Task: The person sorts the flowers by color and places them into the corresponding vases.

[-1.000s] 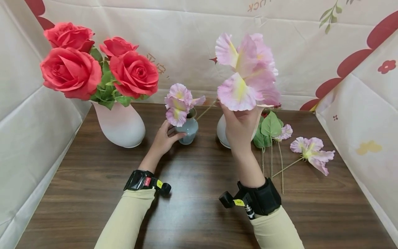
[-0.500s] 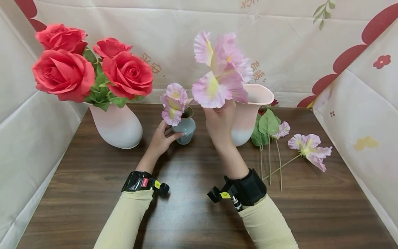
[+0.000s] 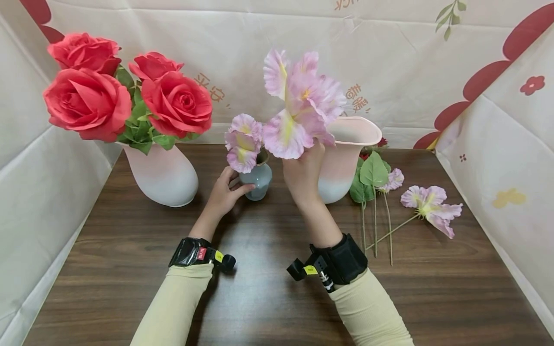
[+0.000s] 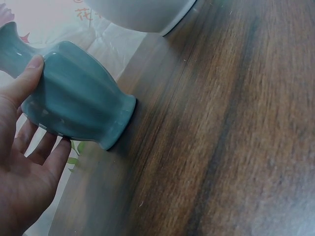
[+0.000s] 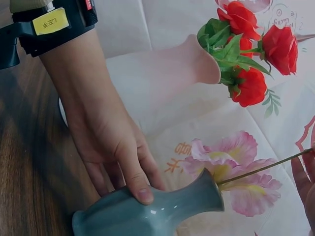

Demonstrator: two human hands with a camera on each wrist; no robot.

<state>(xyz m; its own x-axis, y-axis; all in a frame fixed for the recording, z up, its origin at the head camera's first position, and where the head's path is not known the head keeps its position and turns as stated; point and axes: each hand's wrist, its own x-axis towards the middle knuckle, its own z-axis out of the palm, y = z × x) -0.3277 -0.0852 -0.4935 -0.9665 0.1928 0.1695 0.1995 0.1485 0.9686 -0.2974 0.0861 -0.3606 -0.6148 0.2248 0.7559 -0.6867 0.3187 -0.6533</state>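
A small blue-green vase (image 3: 261,181) stands on the table, and my left hand (image 3: 222,193) grips its body between thumb and fingers. One pink artificial flower (image 3: 242,144) with yellow throats leans from its mouth towards the left. My right hand (image 3: 304,174) pinches another pink flower (image 3: 298,103) just below its bloom. In the right wrist view the held flower's thin stem (image 5: 268,167) reaches the vase's rim; whether its tip is inside cannot be told. The left wrist view shows my thumb (image 4: 24,81) on the vase wall.
A pink-white vase (image 3: 164,175) with several red roses (image 3: 97,101) stands on the left. Behind my right hand is another pink-white vase (image 3: 339,168). Loose pink flowers (image 3: 433,209) and green-leaved stems (image 3: 374,170) lie on the right of the wooden table (image 3: 259,298).
My right hand has moved left with the pink flower, towards the small vase, and then slightly lower. My left hand keeps its grip on the vase.
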